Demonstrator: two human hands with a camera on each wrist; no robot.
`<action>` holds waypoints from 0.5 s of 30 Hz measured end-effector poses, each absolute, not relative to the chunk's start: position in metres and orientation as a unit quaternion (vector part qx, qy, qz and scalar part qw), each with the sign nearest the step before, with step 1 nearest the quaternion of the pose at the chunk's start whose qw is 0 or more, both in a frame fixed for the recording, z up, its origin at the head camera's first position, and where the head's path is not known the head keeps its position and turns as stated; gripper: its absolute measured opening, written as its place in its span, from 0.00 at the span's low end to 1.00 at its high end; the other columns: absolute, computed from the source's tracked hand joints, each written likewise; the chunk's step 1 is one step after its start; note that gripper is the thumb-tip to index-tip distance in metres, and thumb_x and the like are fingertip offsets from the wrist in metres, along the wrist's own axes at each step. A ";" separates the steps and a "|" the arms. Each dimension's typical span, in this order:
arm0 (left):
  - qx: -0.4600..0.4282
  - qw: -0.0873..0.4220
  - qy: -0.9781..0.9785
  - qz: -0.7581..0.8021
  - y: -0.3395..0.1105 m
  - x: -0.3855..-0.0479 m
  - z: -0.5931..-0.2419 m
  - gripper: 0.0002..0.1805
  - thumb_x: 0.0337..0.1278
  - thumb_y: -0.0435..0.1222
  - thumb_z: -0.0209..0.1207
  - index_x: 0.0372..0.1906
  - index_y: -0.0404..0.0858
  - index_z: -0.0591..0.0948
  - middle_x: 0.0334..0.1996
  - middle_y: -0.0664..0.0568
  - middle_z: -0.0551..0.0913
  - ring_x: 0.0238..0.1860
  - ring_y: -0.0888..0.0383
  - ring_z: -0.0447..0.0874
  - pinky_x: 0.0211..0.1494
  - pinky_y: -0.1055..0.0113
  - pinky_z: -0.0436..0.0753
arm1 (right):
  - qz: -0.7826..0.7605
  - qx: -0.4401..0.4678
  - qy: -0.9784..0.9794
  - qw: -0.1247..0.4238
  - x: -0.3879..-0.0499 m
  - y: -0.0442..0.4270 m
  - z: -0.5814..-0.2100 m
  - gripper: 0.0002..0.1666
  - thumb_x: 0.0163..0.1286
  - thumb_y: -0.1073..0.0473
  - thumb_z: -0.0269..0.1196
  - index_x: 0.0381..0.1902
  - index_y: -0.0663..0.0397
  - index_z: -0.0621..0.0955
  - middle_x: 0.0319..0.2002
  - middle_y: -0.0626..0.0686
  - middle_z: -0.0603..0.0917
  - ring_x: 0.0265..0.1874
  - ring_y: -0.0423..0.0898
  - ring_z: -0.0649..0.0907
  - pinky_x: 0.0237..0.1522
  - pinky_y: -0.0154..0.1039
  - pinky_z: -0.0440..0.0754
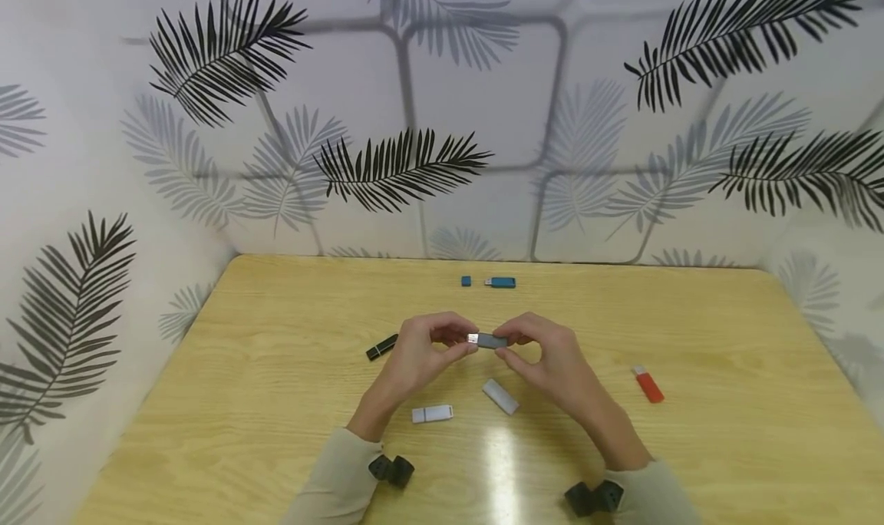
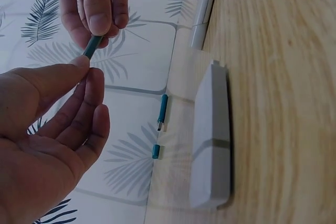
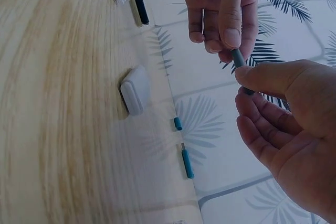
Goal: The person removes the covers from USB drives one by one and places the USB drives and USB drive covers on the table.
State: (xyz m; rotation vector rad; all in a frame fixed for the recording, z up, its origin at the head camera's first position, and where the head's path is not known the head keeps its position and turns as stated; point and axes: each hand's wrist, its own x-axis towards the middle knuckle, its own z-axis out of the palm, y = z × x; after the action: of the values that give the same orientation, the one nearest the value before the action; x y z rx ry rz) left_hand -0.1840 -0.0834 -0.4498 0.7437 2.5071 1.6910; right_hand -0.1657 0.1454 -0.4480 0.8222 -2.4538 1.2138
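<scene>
A grey USB flash drive (image 1: 489,341) with a bright silver end is held level above the table, between both hands. My left hand (image 1: 423,350) pinches its silver end between thumb and fingertips. From the other side, my right hand (image 1: 549,352) pinches the grey end with thumb and forefinger. In the left wrist view the stick (image 2: 92,47) looks dark green-grey, its ends covered by fingertips. Below the hands lie a light grey flash drive (image 1: 500,397) and a white one (image 1: 432,414). A black flash drive (image 1: 382,347) rests beside the left hand, partly hidden by it.
Near the table's back edge lies a blue flash drive (image 1: 500,282) with its plug bare, and its small blue cap (image 1: 466,281) to the left. A red flash drive (image 1: 648,384) is off to the right. Behind the wooden table (image 1: 276,302) stands a leaf-patterned wall (image 1: 476,103).
</scene>
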 end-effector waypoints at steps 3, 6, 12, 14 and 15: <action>0.245 0.007 0.801 0.545 -0.083 -0.183 -0.451 0.08 0.61 0.31 0.70 0.45 0.40 0.88 0.38 0.53 0.89 0.37 0.59 0.87 0.45 0.56 0.87 | 0.421 0.286 -0.849 0.139 -0.165 0.146 -0.447 0.14 0.60 0.71 0.75 0.43 0.56 0.86 0.39 0.47 0.87 0.38 0.43 0.86 0.43 0.44 0.87; 0.254 0.004 0.798 0.547 -0.084 -0.183 -0.451 0.08 0.62 0.31 0.70 0.45 0.39 0.88 0.39 0.52 0.89 0.37 0.58 0.87 0.45 0.58 0.87 | 0.423 0.289 -0.848 0.137 -0.164 0.147 -0.447 0.14 0.60 0.71 0.75 0.43 0.56 0.87 0.39 0.46 0.87 0.38 0.43 0.86 0.42 0.44 0.88; 0.270 0.003 0.790 0.551 -0.084 -0.183 -0.449 0.07 0.63 0.32 0.70 0.45 0.40 0.88 0.40 0.53 0.89 0.37 0.59 0.87 0.44 0.56 0.87 | 0.423 0.305 -0.843 0.134 -0.167 0.152 -0.443 0.15 0.60 0.72 0.74 0.43 0.54 0.87 0.41 0.45 0.87 0.38 0.41 0.86 0.42 0.42 0.88; 0.273 0.005 0.786 0.555 -0.083 -0.183 -0.447 0.08 0.63 0.32 0.70 0.45 0.40 0.88 0.40 0.54 0.89 0.37 0.60 0.87 0.44 0.55 0.87 | 0.426 0.308 -0.841 0.130 -0.167 0.155 -0.441 0.15 0.61 0.72 0.74 0.43 0.53 0.87 0.41 0.44 0.87 0.39 0.40 0.86 0.43 0.41 0.88; 0.275 0.006 0.784 0.557 -0.083 -0.183 -0.446 0.08 0.63 0.31 0.70 0.45 0.40 0.88 0.40 0.54 0.89 0.37 0.60 0.87 0.44 0.54 0.87 | 0.427 0.310 -0.840 0.126 -0.166 0.156 -0.439 0.15 0.61 0.71 0.74 0.44 0.53 0.86 0.41 0.43 0.86 0.39 0.40 0.86 0.43 0.40 0.87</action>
State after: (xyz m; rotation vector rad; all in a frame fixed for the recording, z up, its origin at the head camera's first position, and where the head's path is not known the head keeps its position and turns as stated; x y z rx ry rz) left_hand -0.1828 -0.0827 -0.4459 0.8619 2.4534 1.7420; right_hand -0.1665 0.1563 -0.4394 0.9020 -2.4457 1.2433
